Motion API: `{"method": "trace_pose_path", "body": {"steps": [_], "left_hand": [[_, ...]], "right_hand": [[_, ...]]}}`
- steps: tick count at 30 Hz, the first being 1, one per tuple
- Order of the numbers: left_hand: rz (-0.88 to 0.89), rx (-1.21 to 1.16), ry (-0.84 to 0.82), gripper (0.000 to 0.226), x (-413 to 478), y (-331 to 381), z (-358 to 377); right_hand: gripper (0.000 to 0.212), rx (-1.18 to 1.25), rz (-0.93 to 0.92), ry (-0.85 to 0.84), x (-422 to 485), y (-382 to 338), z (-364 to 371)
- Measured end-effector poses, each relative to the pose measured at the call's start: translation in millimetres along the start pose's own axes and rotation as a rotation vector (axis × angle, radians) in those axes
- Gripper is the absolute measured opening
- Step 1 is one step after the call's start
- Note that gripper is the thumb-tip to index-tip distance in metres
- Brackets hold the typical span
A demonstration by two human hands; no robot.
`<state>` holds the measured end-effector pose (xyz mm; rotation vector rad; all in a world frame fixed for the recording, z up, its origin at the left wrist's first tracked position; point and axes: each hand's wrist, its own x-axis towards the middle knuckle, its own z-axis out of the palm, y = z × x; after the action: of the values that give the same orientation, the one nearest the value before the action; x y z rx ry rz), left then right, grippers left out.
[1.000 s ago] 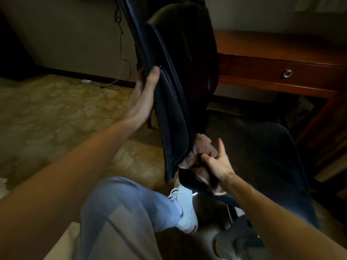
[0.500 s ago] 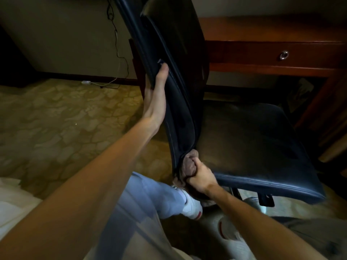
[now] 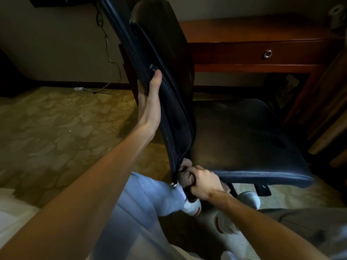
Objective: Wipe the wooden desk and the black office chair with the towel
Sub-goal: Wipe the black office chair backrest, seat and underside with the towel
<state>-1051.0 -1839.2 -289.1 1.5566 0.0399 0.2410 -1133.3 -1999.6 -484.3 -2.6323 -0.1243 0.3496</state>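
The black office chair (image 3: 244,139) stands in front of me, its backrest rising at centre and its seat spreading to the right. My left hand (image 3: 150,102) grips the left edge of the backrest, thumb on the near side and fingers behind it. My right hand (image 3: 201,182) clutches a bunched brownish towel (image 3: 185,172) at the bottom of the backrest, where it meets the seat. The wooden desk (image 3: 253,32) with one drawer stands behind the chair at the upper right.
Patterned carpet (image 3: 56,128) covers the floor on the left. A cable and a white plug (image 3: 78,89) lie by the wall. My legs and white shoes (image 3: 191,205) are under the chair. Wooden furniture legs (image 3: 324,109) stand at the right.
My right hand with the towel has gone down the backrest to its bottom edge. My left hand has slid slightly along the backrest's edge. The view has shifted, showing more of the seat.
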Motion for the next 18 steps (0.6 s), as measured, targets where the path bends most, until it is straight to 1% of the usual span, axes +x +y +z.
{"method": "trace_pose_path", "body": {"steps": [1,3,5,6,8,9,12,13,15,18], "left_hand": [[-0.004,0.001,0.002,0.122,-1,0,-1],[0.022,0.003,0.02,0.112,-2,-3,-1],[0.054,0.008,0.042,0.101,-2,-6,3],[0.061,0.005,0.046,0.1,-2,-8,7],[0.051,-0.03,0.056,0.106,-2,-8,13],[0.035,-0.056,0.066,0.109,-3,-8,14],[0.052,-0.133,0.074,0.1,4,-8,9],[0.049,-0.134,0.061,0.1,7,-7,8],[0.056,-0.111,0.053,0.102,11,-6,6],[0.059,-0.079,0.083,0.104,15,-3,4]], "right_hand": [[0.068,0.044,0.044,0.09,-4,1,5],[0.073,0.295,0.116,0.275,-12,2,22],[0.078,0.478,0.082,0.41,-14,1,37],[0.082,0.53,0.054,0.432,-13,-1,41],[0.091,0.562,0.024,0.362,-5,-6,45],[0.092,0.527,0.032,0.305,-3,-6,49],[0.091,0.347,0.092,0.096,0,-2,54],[0.091,0.286,0.101,0.041,2,0,53],[0.088,0.254,0.113,0.002,10,0,49],[0.083,0.268,0.156,0.013,22,-7,39]]}}
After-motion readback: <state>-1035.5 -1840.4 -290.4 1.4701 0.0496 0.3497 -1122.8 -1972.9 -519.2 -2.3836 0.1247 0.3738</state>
